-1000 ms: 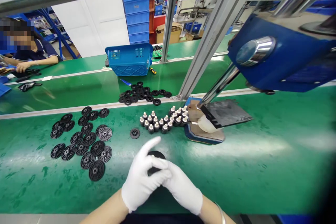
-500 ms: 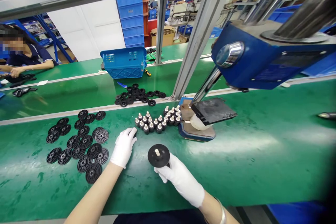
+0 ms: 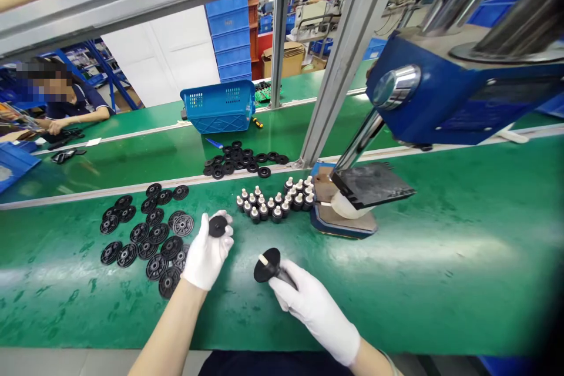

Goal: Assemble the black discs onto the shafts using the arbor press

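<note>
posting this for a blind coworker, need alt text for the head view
The gloved left hand holds a small black disc, the gloved right hand a black part with a white tip. On the green bench are black wheels, white-topped parts and a blue machine.

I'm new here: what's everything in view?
Bench: one, green, full width
Wheel-like discs: many, black, left
Small discs: many, black, far centre
White-tipped parts: many, black and white, centre
Machine: one, blue, right
Basket: one, blue, far bench
Crates: several, blue, background
Frame: one, silvery, overhead
Person: one, dark top, far left
Stemmed disc: one, black and white, right hand
Smaller disc: one, black, left hand
Left hand: one, white-gloved, left
Right hand: one, white-gloved, centre
</note>
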{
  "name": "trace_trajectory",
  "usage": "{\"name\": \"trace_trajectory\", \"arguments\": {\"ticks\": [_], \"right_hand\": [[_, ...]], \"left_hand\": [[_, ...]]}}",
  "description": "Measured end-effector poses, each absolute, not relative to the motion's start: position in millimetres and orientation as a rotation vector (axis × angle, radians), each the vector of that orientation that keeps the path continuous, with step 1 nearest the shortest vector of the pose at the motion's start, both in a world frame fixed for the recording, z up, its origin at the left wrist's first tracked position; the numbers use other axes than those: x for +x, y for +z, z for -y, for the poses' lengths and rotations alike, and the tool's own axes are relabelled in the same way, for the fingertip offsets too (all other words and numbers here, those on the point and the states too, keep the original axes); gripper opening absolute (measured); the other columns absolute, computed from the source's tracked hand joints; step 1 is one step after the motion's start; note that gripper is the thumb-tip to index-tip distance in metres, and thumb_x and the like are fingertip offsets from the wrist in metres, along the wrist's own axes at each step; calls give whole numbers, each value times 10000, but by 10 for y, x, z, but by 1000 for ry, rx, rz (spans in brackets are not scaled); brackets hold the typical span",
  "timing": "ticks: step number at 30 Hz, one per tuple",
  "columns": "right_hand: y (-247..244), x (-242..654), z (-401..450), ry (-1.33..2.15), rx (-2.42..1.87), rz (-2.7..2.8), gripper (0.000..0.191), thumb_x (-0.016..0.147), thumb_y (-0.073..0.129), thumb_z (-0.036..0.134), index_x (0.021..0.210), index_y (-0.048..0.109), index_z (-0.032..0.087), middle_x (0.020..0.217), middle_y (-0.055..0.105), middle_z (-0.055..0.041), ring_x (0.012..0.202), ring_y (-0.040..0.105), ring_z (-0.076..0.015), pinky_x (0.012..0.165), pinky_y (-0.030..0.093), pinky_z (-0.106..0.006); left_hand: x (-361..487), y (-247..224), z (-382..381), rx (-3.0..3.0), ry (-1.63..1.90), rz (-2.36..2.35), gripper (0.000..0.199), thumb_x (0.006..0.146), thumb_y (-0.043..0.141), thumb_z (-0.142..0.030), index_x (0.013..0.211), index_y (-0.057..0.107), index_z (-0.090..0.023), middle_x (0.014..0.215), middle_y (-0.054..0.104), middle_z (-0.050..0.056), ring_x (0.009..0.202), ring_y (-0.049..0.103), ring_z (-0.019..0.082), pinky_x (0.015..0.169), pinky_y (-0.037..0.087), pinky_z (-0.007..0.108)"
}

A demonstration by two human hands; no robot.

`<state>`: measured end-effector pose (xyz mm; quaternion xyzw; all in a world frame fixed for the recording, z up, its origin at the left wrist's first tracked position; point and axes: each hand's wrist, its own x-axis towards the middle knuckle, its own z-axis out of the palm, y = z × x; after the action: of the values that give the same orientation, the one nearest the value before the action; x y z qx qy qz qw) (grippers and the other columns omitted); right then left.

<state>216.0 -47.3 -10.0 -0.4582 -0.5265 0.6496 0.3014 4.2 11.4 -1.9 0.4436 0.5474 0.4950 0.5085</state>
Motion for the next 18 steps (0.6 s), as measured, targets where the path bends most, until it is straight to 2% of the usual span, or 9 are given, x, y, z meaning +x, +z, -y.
{"name": "trace_trajectory", "arguments": {"ticks": [3, 6, 10, 14, 15, 18], "right_hand": [[-3, 2105, 495, 1575, -1280, 1490, 242, 890, 518, 428, 878, 569, 191, 687, 527, 22, 608, 469, -126, 574, 379, -237], [99, 2020, 501, 1476, -1305, 1538, 232, 880, 518, 417, 835, 578, 198, 750, 600, -6, 707, 546, -167, 660, 424, -260], [187, 1922, 483, 1420, -1340, 1524, 222, 879, 503, 393, 848, 595, 193, 766, 650, -23, 720, 594, -186, 671, 452, -271], [206, 1879, 470, 1313, -1373, 1570, 196, 878, 515, 365, 866, 608, 193, 818, 684, -38, 741, 627, -191, 696, 462, -280], [204, 1874, 467, 1280, -1380, 1590, 191, 879, 521, 364, 875, 610, 195, 828, 689, -40, 751, 636, -194, 706, 463, -283], [190, 1865, 454, 1201, -1402, 1633, 181, 881, 535, 371, 889, 605, 204, 838, 696, -39, 774, 653, -203, 712, 462, -286]], "left_hand": [[224, 147, 75, 536, 1199, -875, 398, 982, 338, -465, 1132, 586, -192, 1035, 572, 70, 837, 607, 107, 778, 527, 232], [386, 255, 172, 130, 1201, -608, 345, 982, 391, -407, 1117, 606, -174, 1013, 597, 65, 886, 636, 117, 892, 527, 286], [478, 325, 218, 227, 1183, -757, 408, 983, 349, -438, 1154, 630, -196, 1097, 635, 71, 1037, 639, 151, 1014, 467, 356], [462, 345, 217, 488, 1131, -930, 543, 980, 246, -454, 1034, 705, -170, 1090, 663, 92, 1118, 601, 161, 963, 486, 299], [459, 348, 214, 502, 1128, -939, 533, 973, 262, -458, 982, 717, -181, 1090, 666, 97, 1133, 592, 166, 929, 506, 293], [480, 368, 213, 476, 1130, -927, 455, 948, 372, -502, 1063, 697, -206, 1158, 652, 90, 1179, 572, 203, 995, 473, 360]]}}
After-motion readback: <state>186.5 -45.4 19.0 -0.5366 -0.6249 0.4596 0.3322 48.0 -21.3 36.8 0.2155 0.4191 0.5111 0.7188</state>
